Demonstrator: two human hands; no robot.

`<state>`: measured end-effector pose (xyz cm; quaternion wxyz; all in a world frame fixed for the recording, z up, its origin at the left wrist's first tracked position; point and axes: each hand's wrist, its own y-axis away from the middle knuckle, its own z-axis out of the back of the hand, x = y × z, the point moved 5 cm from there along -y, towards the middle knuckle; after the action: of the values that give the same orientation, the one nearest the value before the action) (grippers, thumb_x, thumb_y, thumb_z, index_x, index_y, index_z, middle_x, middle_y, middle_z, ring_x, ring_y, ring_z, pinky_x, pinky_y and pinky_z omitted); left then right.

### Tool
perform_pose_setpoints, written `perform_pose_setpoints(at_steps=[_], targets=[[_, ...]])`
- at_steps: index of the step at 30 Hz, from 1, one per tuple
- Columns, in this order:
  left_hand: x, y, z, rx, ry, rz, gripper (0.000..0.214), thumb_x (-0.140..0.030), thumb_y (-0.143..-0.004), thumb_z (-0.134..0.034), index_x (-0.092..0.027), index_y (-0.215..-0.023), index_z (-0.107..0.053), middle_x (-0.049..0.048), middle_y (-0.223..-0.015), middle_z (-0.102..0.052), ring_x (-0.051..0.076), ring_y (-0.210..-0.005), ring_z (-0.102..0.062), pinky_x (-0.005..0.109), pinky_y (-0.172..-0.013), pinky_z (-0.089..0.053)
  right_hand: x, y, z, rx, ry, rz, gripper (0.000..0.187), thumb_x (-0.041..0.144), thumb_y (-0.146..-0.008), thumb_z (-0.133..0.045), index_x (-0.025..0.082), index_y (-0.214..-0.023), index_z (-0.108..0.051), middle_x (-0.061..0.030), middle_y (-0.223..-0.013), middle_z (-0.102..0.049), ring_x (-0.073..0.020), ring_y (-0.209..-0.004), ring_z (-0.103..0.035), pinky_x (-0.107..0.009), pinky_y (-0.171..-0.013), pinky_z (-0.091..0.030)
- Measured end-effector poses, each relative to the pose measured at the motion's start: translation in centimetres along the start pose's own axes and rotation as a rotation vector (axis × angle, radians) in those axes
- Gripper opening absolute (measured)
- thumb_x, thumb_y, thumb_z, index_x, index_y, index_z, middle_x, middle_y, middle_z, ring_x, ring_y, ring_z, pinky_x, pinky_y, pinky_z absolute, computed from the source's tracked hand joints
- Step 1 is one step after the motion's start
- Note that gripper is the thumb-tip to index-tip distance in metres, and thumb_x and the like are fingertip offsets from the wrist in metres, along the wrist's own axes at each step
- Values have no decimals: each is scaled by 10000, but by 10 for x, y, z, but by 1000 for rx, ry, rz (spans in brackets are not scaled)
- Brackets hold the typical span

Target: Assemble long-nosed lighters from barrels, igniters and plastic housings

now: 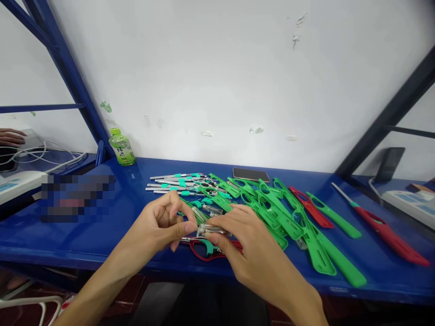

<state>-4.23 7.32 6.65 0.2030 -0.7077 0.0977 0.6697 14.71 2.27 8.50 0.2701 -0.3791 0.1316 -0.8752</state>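
Note:
My left hand (pixel 163 226) and my right hand (pixel 248 244) meet over the front of the blue table (pixel 102 235). Both pinch a small clear plastic part (pixel 209 230) between their fingertips. Just under the hands lies a red lighter shell (pixel 207 251) with a green trigger. Behind them sits a pile of green lighter shells (pixel 278 213) and a row of metal tubes with green collars (pixel 176 183).
A green tea bottle (pixel 121 147) stands at the back left by the blue rack post. A phone (pixel 250 174) lies flat near the wall. A finished red lighter (pixel 387 231) lies at right. Another person's hand (pixel 12 136) rests at far left, near white cables.

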Motion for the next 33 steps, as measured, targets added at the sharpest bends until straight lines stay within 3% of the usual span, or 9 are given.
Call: perform_pose_setpoints(at_steps=[12, 17, 23, 27, 33], targets=[[1, 4, 1, -29, -51, -37, 446, -342, -957, -801, -223, -832, -390, -52, -886, -690, 20, -468, -502, 141, -415, -433, 1, 1, 1, -4, 18, 17, 125, 284, -1094, -605, 268, -1128, -724, 38, -1102, -787, -180, -1009, -672, -432, -1171, -337], [-3, 10, -3, -47, -65, -69, 468, -353, -985, -764, -219, -809, -352, -70, -870, -652, -3, -407, -470, 128, -380, -342, 1, 0, 2, 0, 15, 22, 135, 262, -1097, -598, 258, -1143, -725, 36, -1128, -794, -176, -1024, -674, -413, -1163, -334], [1, 17, -13, -12, 2, -28, 532, -379, -997, -738, -211, -754, -296, -64, -844, -584, -22, -392, -310, 142, -363, -204, 0, -3, 3, 65, -6, 83, 174, 283, -1126, -546, 261, -1089, -715, 48, -1050, -795, -174, -920, -654, -412, -1116, -342], [1, 17, -18, -36, 19, -76, 597, -372, -980, -756, -194, -696, -263, -48, -796, -544, -10, -456, -222, 164, -396, -173, -7, -4, 4, 37, 4, 111, 159, 311, -1116, -573, 254, -1033, -696, 42, -1028, -795, -174, -891, -649, -405, -1080, -353], [1, 16, -17, -48, -17, -109, 607, -356, -992, -735, -183, -657, -259, -39, -793, -512, 8, -480, -224, 198, -411, -157, -7, -4, 2, -12, 83, 137, 152, 303, -1114, -576, 257, -1039, -700, 56, -979, -794, -165, -854, -650, -425, -1114, -306]])
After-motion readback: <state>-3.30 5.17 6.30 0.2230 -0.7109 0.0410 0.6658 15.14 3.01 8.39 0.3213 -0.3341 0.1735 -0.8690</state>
